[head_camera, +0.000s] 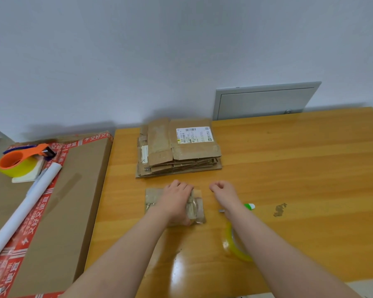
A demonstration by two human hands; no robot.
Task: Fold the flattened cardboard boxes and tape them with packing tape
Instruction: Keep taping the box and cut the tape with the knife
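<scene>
- The left hand (175,197) lies on the small taped box (152,198), fingers curled over its far edge.
- The right hand (223,190), curled and seemingly empty, hovers just right of it.
- The tape roll (233,248) lies behind that hand, under its forearm, so it is the right hand's to reach.
- The flattened stack (178,147) lies just beyond both hands.
</scene>
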